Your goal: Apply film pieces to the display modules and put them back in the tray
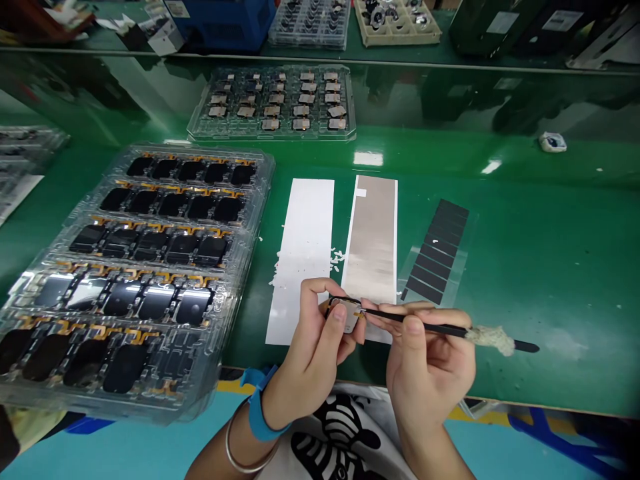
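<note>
Between its thumb and fingers my left hand [317,340] grips a small screen module [351,319] with a black edge and a pale back. Black tweezers [440,328] with a pale wrapping near the rear end are in my right hand [433,367], and their tip touches the module's right side. Behind my hands lie a white sheet [310,220], a grey-brown sheet [374,233] with a white border, and a clear sheet bearing black strips [434,263]. Small white scraps lie between the first two sheets.
Stacked clear trays [240,267] of black screens fill the left. Another tray [195,130] of small parts stands at the back. A small white object [553,142] lies at the back right. A shelf [400,60] with boxes and trays runs along the top.
</note>
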A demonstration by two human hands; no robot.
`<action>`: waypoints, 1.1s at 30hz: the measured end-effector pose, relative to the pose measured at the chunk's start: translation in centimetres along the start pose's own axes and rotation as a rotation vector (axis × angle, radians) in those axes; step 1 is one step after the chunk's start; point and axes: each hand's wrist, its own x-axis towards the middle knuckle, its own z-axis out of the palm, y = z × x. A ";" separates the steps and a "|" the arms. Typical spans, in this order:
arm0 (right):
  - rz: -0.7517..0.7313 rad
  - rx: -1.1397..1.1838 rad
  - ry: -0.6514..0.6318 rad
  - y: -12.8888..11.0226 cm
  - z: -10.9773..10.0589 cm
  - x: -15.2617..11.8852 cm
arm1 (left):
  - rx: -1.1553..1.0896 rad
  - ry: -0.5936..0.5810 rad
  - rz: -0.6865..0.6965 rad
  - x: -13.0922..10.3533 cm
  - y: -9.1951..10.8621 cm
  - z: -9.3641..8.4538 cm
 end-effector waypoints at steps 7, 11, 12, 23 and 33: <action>-0.012 0.064 -0.032 0.1 0.1 -0.1 | 0.059 0.033 0.057 0.2 -0.3 0.0; -0.004 0.115 -0.016 -0.3 0.0 0.3 | 0.160 0.095 0.137 0.4 -0.4 -0.1; -0.021 0.104 0.009 -0.4 -0.3 0.6 | 0.180 0.101 0.144 0.4 -0.4 -0.1; 0.025 -0.358 -0.034 -0.1 -5.7 4.0 | 0.741 -0.074 0.097 0.3 -0.3 0.5; 0.057 -0.432 -0.105 0.3 -5.7 4.0 | 1.011 -0.188 0.183 1.2 -0.6 1.2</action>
